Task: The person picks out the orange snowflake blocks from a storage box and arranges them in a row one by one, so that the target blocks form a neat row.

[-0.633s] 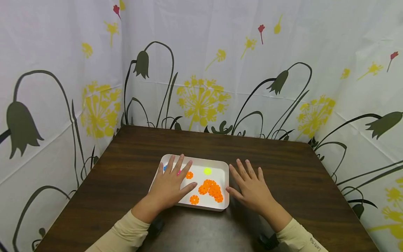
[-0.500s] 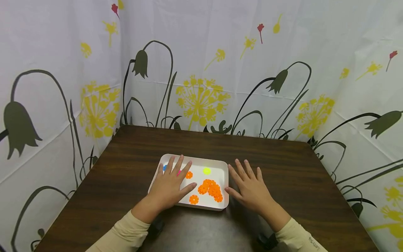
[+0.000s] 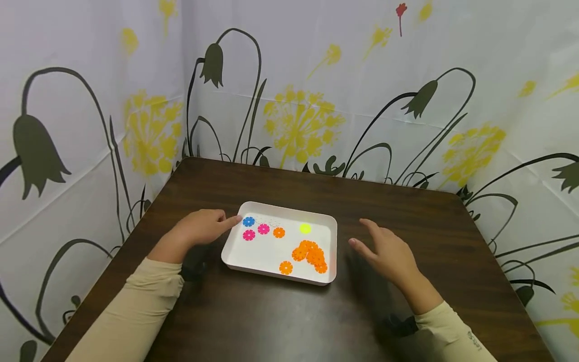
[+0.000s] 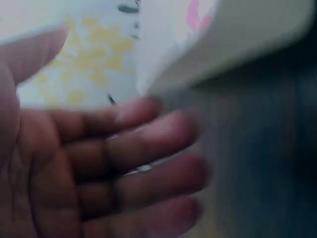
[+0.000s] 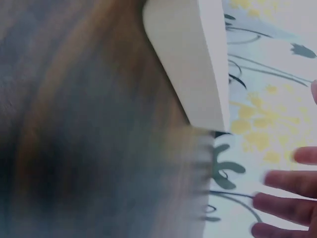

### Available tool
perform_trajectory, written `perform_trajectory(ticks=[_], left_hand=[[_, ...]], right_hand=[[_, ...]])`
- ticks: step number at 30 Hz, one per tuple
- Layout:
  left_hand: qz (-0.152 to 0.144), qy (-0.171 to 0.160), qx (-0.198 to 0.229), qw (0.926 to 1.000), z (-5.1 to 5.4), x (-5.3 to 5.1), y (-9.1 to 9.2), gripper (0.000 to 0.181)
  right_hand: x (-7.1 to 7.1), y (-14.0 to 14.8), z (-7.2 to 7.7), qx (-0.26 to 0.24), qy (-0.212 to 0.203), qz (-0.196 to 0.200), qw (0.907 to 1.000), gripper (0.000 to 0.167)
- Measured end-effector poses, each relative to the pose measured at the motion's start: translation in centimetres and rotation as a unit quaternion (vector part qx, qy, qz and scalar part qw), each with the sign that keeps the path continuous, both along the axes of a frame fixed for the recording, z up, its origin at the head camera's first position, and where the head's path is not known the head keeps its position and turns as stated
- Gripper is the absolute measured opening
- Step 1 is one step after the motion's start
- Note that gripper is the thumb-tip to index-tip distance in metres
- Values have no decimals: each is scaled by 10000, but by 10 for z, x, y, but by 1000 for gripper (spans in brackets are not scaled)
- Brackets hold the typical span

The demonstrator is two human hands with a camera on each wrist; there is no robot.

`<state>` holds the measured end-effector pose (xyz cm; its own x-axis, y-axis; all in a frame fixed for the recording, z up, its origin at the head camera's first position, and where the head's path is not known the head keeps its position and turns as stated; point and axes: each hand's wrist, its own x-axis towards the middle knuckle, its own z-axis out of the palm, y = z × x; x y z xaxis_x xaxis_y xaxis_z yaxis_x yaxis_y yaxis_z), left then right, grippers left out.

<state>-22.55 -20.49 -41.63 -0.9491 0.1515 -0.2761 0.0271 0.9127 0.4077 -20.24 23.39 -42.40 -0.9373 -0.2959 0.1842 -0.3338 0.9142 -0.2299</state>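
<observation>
Head view shows me a white tray (image 3: 264, 252) holding orange, pink, blue and yellow discs (image 3: 315, 256), long axis left-right, right end nearer, left hand (image 3: 202, 227) and right hand (image 3: 392, 254) relaxed wide alongside.

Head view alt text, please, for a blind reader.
A person's left hand and right hand flank a white tray on a dark table, holding nothing. The tray holds small discs: mostly orange, two pink, one blue, one yellow. Behind hangs a floral curtain.
</observation>
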Motion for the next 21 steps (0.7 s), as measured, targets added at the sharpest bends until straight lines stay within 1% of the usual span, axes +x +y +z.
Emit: perform_trajectory(ticks=[1,3,5,6,7,9,11,13,15,18,20,21], left_hand=[[-181,-422,-2,9989,-1,-4,-6,67],[-550,-1148,70,9918,-5,-9,-14,70],[-896,-1635,163,9823,-11,-13,-18,71],[-1034,-1775,198,9785,-14,-15,-19,69],[-1145,-1849,191,9759,-18,-17,-19,68],[-1362,-1887,245,9722,-23,-20,-19,64],[-1466,-1883,315,9706,-27,-22,-18,58],[-1538,-1913,386,9686,-29,-22,-17,53],[-1581,-1993,430,9661,-30,-20,-17,50],[-1622,-2057,392,9643,-32,-16,-18,52],[-1653,-2061,376,9637,-33,-12,-18,54],[-1652,-2060,384,9637,-33,-10,-18,54]], right_hand=[[-1,3,4,-22,-45,-47,10000,68],[-3,7,10,-27,-174,-74,9998,60],[-8,10,15,-4,-372,-16,9993,56],[-10,10,17,9,-497,33,9988,55],[-14,10,20,45,-621,85,9980,54],[-21,7,25,132,-893,198,9957,54],[-29,0,30,205,-1140,355,9926,49],[-38,-9,35,239,-1300,546,9897,41],[-47,-22,38,252,-1410,740,9869,33],[-58,-44,38,320,-1560,1097,9811,24],[-63,-61,34,511,-1745,1358,9739,22],[-65,-69,31,648,-1854,1512,9688,22]])
